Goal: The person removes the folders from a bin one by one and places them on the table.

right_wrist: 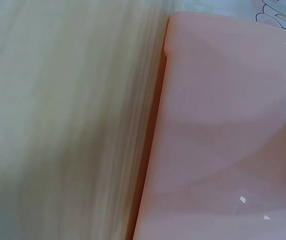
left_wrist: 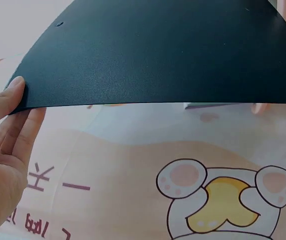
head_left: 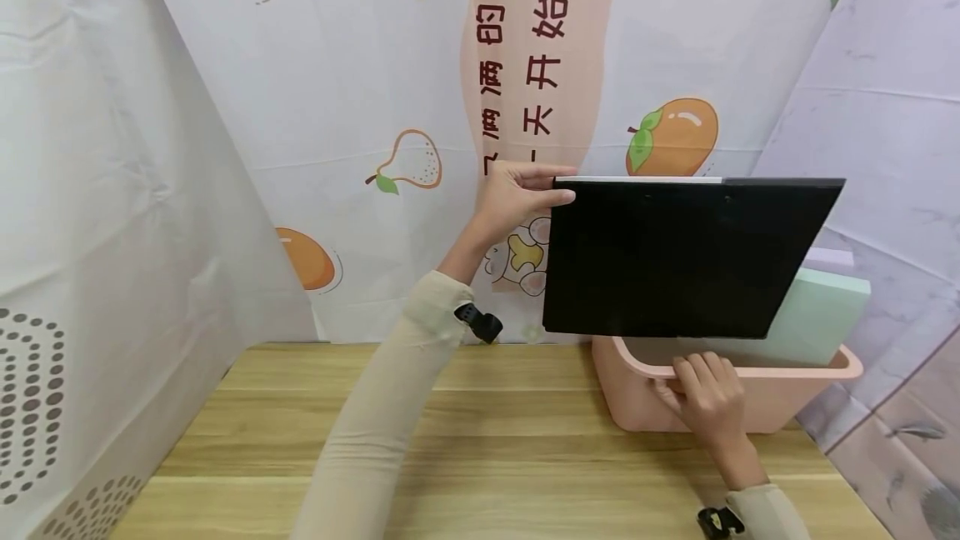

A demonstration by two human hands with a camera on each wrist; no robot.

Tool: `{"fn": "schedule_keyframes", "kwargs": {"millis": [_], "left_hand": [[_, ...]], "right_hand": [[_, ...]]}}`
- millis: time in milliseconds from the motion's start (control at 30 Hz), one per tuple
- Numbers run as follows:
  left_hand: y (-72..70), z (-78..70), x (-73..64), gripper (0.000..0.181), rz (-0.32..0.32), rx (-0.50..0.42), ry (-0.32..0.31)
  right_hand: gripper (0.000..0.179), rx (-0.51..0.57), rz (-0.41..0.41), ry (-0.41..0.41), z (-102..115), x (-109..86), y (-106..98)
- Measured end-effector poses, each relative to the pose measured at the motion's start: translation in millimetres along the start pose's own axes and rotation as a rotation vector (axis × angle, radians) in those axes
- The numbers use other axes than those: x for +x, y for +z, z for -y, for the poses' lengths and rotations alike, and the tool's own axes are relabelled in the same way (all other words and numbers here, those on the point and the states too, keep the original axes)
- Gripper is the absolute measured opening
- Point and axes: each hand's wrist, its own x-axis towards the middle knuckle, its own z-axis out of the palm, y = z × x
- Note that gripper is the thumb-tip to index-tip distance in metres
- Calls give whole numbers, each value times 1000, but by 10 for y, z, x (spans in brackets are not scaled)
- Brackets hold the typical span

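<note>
A flat, black, folder-like panel [head_left: 667, 261] with a white strip along part of its top edge hangs above the pink plastic bin [head_left: 630, 402]. My left hand [head_left: 513, 194] pinches its upper left corner, thumb on the near face and fingers behind. In the left wrist view, the left hand [left_wrist: 7, 150] holds the dark panel [left_wrist: 158, 55] at one corner. My right hand [head_left: 708, 398] grips the bin's front rim with fingers curled over it. The right wrist view shows the bin's smooth wall [right_wrist: 223, 100] but not the hand.
A mint-green flat item [head_left: 821, 315] leans in the bin, partly hidden by the panel, with a pale lilac item [head_left: 828, 257] behind it. The bin stands at the right back of the wooden table [head_left: 525, 457]. A printed curtain [head_left: 360, 65] hangs behind.
</note>
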Motion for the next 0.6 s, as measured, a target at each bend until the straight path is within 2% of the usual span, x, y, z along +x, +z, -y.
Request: {"fn": "schedule_keyframes", "kwargs": {"millis": [67, 600], "left_hand": [[-22, 2, -14, 30, -17, -8, -9], [-190, 18, -144, 30, -58, -42, 31]], "right_hand": [[50, 2, -4, 0, 0, 7, 3], [51, 7, -13, 4, 35, 48, -8]]}}
